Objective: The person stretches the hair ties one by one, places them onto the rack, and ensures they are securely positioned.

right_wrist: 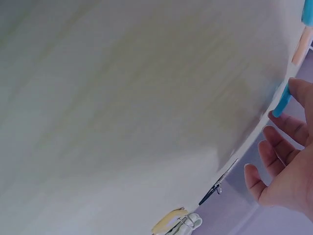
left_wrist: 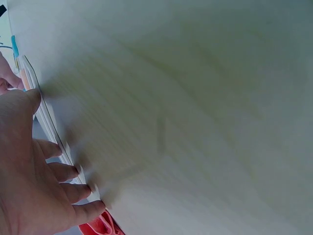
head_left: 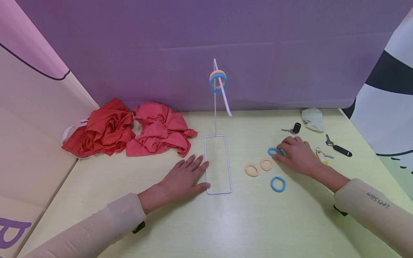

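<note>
With thumb and index finger, my right hand (head_left: 298,156) pinches a blue hair tie (head_left: 275,151) at the table. The right wrist view shows this blue hair tie (right_wrist: 282,101) between the fingertips. Two peach hair ties (head_left: 251,170) and another blue hair tie (head_left: 278,184) lie nearby. My left hand (head_left: 183,178) rests with spread fingers at the left side of a white wire stand's base (head_left: 231,172). On the stand's raised arm (head_left: 226,98) hang a blue hair tie (head_left: 211,85) and, behind it, a peach one.
Red cloth (head_left: 109,125) and pink cloth (head_left: 158,130) lie crumpled at the back left. Keys with a black fob (head_left: 297,128), a yellow tag (head_left: 321,157) and a black holder (head_left: 342,151) lie right, near a white cloth (head_left: 313,119). A purple curtain (head_left: 180,71) hangs behind.
</note>
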Tool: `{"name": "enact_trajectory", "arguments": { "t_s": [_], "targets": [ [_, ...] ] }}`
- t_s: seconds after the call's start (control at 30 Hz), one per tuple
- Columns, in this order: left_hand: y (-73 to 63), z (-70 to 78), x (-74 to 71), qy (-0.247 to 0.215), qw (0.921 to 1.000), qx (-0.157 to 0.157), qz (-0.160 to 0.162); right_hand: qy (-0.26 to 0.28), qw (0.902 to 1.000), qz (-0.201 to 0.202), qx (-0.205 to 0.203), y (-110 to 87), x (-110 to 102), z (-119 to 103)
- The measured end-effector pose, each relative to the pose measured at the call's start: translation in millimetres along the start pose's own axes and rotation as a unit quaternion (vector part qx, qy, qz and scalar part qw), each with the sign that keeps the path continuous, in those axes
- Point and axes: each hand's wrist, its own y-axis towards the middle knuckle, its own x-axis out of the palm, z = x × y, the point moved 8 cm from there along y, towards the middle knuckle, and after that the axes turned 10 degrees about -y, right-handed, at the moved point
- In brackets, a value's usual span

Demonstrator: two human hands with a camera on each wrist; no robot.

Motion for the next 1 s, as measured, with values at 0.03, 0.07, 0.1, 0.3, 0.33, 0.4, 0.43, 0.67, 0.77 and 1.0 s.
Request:
{"name": "enact_trajectory", "arguments": {
  "t_s": [0.03,0.07,0.1,0.3,0.33,0.4,0.43,0.67,0.77,1.0],
  "targets": [
    [0.2,0.0,0.0,0.000,1.0000,0.001,0.001,0.001,1.0000,0.006,-0.002,0.0,-1.9,-0.7],
    [0.3,-0.3,0.3,0.001,1.0000,0.000,0.000,0.002,0.9999,0.013,-0.003,-0.1,-3.9,-1.3],
    [0.5,-0.4,0.5,0.002,1.0000,-0.001,-0.001,0.003,0.9998,0.021,-0.005,-0.2,-6.2,-1.9],
    [1.5,-1.8,2.1,0.004,1.0000,-0.003,-0.003,0.028,0.9963,0.079,-0.018,0.3,-23.2,-8.1],
    [1.5,-1.7,2.1,0.004,1.0000,-0.002,-0.001,0.034,0.9952,0.089,-0.021,0.9,-26.8,-9.7],
    [1.4,-1.4,2.0,0.004,1.0000,-0.001,-0.001,0.043,0.9926,0.111,-0.027,2.6,-35.0,-13.1],
    [1.1,-1.1,1.8,0.004,1.0000,0.000,0.000,0.048,0.9912,0.120,-0.029,3.6,-39.3,-14.9],
    [0.5,-0.3,0.9,0.002,1.0000,-0.001,0.001,0.101,0.9738,0.194,-0.062,11.8,-85.9,-35.2],
    [0.7,-0.2,0.7,0.003,1.0000,-0.002,0.001,0.119,0.9610,0.234,-0.086,12.8,-114.0,-49.7],
    [0.9,0.3,0.5,0.002,1.0000,0.000,0.002,0.141,0.9388,0.291,-0.119,6.4,-175.2,-90.4]
  ]
}}
